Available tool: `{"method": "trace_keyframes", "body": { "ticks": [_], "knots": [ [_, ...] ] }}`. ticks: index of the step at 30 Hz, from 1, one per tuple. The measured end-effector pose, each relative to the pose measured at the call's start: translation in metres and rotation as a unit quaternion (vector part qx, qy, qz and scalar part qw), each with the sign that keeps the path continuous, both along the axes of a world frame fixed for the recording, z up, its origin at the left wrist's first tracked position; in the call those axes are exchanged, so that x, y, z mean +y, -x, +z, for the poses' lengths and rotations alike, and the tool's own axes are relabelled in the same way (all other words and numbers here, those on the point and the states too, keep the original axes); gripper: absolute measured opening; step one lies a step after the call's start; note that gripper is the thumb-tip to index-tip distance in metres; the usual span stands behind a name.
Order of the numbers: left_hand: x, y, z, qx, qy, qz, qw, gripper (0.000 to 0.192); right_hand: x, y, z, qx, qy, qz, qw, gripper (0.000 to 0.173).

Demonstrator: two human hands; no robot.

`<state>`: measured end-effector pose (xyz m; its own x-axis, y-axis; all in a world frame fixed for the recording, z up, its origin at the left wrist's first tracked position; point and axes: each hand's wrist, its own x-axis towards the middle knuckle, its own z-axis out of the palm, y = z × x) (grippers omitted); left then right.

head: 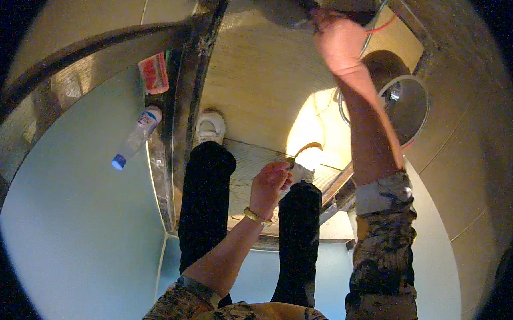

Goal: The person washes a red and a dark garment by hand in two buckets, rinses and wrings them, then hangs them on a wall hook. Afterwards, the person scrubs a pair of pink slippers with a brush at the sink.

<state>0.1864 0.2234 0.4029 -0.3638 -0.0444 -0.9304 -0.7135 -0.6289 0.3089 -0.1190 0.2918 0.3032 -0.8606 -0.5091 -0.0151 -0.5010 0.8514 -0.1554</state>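
Note:
My right hand (341,43) reaches far forward to the top of the view, its fingers bent at a dark object (284,9). Blur and shadow hide whether they grip it. Close by the wrist run a grey cable (376,17) and a thin red wire (382,28). Lower down, my left hand (272,182) hovers in front of my legs, fingers curled. Something small and dark shows at its fingertips, too unclear to name. A yellowish bracelet (257,217) circles the left wrist.
To the right of my forearm is a round, rimmed object, possibly a lamp (406,111). Bright light falls on the wooden floor (260,74) near my shoe (210,127). A plastic bottle with a blue cap (137,133) and a red packet (154,73) lie left, beside a dark beam (189,84).

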Motion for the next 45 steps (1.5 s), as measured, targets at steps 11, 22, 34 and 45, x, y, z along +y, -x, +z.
{"method": "trace_keyframes", "body": {
  "ticks": [11, 22, 34, 45],
  "knots": [
    [0.007, -0.008, -0.002, -0.009, -0.020, -0.044, 0.999, 0.034, -0.031, -0.091, -0.013, 0.029, 0.186, -0.001, 0.982, 0.030],
    [0.012, -0.001, 0.005, -0.006, -0.039, -0.074, 0.996, 0.030, 0.185, -0.246, 0.018, -0.207, 0.528, -0.785, 0.250, 0.059],
    [0.018, -0.003, 0.010, 0.039, -0.032, -0.088, 0.995, 0.027, 0.217, -0.220, -0.065, -0.118, 0.683, -0.717, 0.072, 0.003],
    [0.002, 0.002, 0.020, 0.028, -0.065, -0.035, 0.997, 0.027, 0.239, -0.193, 0.096, -0.186, 0.613, -0.645, 0.417, 0.024]
  ]
}}
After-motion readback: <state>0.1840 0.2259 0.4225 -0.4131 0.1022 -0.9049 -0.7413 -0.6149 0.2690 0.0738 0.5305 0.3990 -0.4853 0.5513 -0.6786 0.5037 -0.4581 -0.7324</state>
